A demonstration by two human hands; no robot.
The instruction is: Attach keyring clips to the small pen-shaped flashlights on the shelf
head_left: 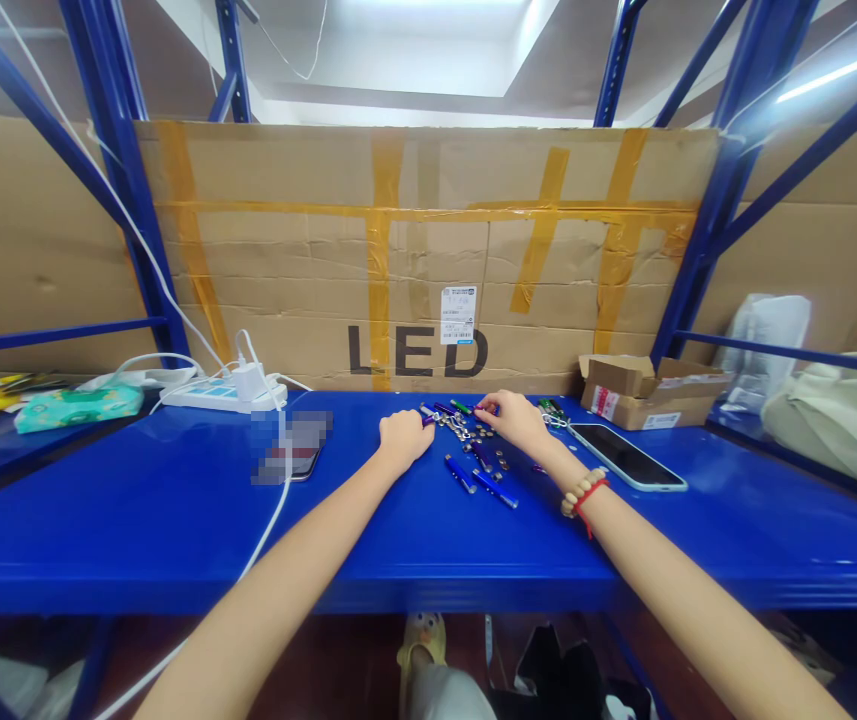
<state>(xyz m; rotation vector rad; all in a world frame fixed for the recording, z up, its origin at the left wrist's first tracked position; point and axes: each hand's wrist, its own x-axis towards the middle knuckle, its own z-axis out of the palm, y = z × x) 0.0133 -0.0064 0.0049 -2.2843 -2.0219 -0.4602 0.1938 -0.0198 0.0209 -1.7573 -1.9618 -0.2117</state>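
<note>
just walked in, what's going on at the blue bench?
A person works bare-handed at the blue shelf. The left hand is curled shut at the left edge of a pile of small keychain lights; whether it holds anything is hidden. The right hand lies over the pile's far side, fingertips on the pieces, with no clear grip. Two loose blue lights lie nearer the person. A smartphone lies right of the pile.

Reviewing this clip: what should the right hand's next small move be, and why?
Likely pinch one piece at the pile's far edge. The right hand lies with fingers extended on the pile of small blue tubes and metal parts, gripping nothing visible, while the left hand rests curled beside it on the blue shelf.
</note>
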